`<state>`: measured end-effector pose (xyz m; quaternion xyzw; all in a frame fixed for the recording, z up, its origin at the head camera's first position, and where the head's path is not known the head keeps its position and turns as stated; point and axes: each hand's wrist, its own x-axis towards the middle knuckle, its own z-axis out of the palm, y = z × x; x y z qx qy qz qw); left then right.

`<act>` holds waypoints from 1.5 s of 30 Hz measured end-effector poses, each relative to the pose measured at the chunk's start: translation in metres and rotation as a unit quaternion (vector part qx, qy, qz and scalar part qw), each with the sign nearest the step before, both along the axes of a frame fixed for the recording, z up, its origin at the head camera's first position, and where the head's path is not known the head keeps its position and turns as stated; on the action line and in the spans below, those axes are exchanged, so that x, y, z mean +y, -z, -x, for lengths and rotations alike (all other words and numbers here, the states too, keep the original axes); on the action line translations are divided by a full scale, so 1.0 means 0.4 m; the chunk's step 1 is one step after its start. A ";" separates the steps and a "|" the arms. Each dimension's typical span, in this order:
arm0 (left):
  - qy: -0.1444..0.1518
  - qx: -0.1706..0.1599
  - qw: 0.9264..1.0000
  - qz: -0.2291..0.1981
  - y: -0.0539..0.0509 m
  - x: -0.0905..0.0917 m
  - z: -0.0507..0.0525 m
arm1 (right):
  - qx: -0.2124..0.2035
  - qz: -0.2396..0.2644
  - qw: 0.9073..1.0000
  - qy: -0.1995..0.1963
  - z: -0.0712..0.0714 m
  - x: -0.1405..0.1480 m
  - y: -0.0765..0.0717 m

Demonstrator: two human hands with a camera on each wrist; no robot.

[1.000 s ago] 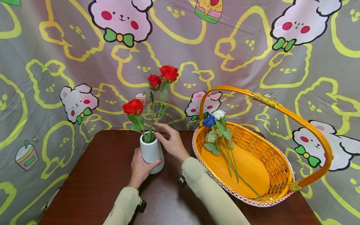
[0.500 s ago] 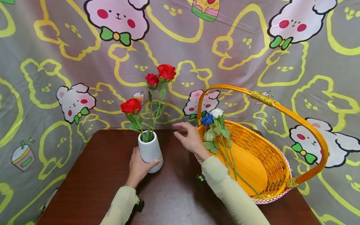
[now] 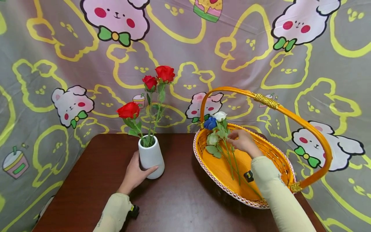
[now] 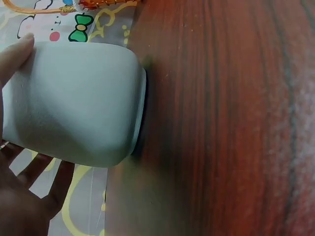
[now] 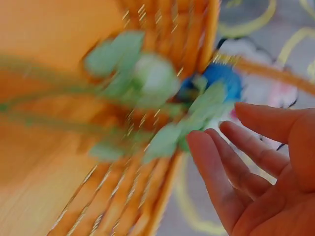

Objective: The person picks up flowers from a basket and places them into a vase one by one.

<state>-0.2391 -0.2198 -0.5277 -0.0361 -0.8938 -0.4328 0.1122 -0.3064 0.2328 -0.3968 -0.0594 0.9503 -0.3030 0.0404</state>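
My left hand holds a white vase low on its side; in the left wrist view the thumb and fingers lie on opposite sides of it. Red artificial roses on leafy stems stand in the vase. Over the wicker basket, my right hand is beside the leaves of the artificial roses lying inside. Those are a blue rose, a white rose and a pale green-white rose. In the right wrist view the fingers are spread near blurred leaves, gripping nothing.
The basket's tall orange handle arches over it from back left to front right. Both things stand on a dark reddish-brown table. A grey curtain with cartoon prints hangs behind.
My right hand has left the red rose stems at the vase and moved right, over the basket to the roses there. The left hand keeps holding the vase.
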 end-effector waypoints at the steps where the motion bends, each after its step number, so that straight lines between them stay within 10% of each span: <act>1: -0.004 -0.002 1.000 0.003 -0.001 -0.001 0.000 | -0.009 0.001 1.000 0.006 0.002 0.017 0.008; 10: -0.021 -0.019 0.999 0.019 -0.009 -0.004 -0.002 | -0.083 0.048 0.995 0.034 -0.004 0.068 0.079; 25: -0.023 -0.008 1.000 0.017 -0.001 0.002 -0.001 | -0.085 0.068 0.993 0.041 0.003 0.074 0.139; 45: -0.019 0.002 1.000 0.011 0.006 0.005 0.007 | -0.056 0.139 0.986 0.074 -0.035 0.089 0.094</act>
